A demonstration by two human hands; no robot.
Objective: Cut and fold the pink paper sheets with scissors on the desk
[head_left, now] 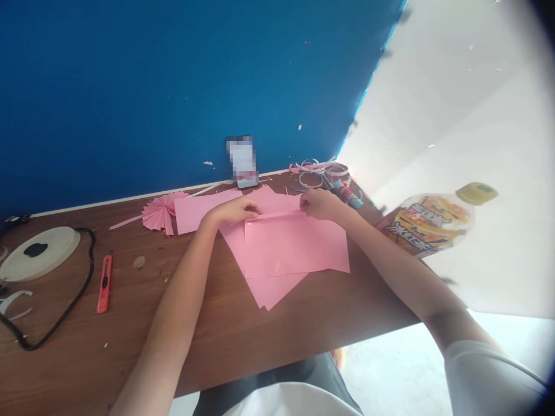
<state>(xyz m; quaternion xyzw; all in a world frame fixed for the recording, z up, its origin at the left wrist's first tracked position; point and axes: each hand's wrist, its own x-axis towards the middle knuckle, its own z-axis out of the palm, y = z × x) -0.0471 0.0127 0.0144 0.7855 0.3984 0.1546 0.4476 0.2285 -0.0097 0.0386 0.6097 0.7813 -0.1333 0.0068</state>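
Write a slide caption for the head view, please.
Left grip and right grip at the folded edge of a pink sheet, a pleated fan nearby.

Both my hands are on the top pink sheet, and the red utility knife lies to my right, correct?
Not quite: the head view shows the red utility knife to your left. Your left hand and right hand are on the top pink sheet.

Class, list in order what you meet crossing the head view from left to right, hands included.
Pale round disc, red utility knife, pink pleated paper fan, left hand, right hand, yellow-capped bottle.
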